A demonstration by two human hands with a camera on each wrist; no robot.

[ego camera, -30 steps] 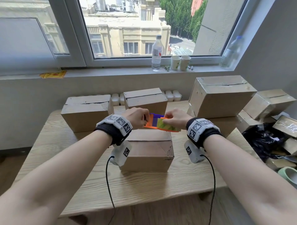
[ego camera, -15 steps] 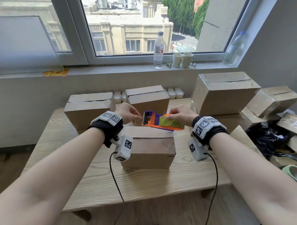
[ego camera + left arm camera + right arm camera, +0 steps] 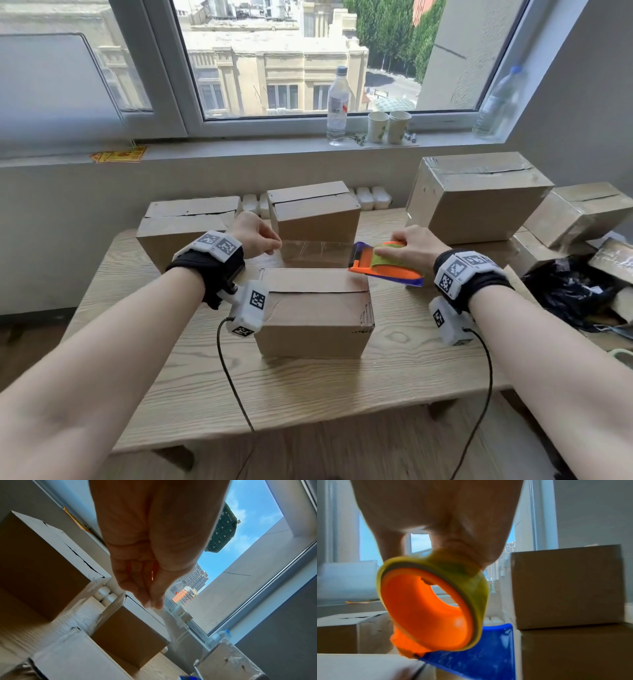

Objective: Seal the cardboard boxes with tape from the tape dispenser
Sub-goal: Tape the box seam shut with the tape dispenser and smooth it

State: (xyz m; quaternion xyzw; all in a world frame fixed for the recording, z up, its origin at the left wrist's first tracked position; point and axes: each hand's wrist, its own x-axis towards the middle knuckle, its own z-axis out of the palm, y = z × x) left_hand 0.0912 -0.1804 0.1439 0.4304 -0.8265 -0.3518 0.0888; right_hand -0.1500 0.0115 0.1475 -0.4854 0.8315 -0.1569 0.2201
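Note:
A brown cardboard box (image 3: 313,313) sits at the table's middle, its top seam untaped. Just above its far edge a strip of clear tape (image 3: 317,253) stretches level between my hands. My left hand (image 3: 255,236) pinches the tape's free end (image 3: 162,612) over the box's left side. My right hand (image 3: 409,245) grips the orange and blue tape dispenser (image 3: 383,263) with its yellow-green roll (image 3: 471,582), held over the box's right corner.
Two more boxes (image 3: 186,228) (image 3: 315,212) stand behind on the wooden table (image 3: 342,394). A large box (image 3: 479,195) is stacked at the right, with more boxes and a black bag (image 3: 568,294) beyond. Bottles and paper cups (image 3: 388,126) line the windowsill.
My hands have drawn apart: the right pulled the dispenser rightward, the left moved left with the tape end, and a long strip now spans the box's width.

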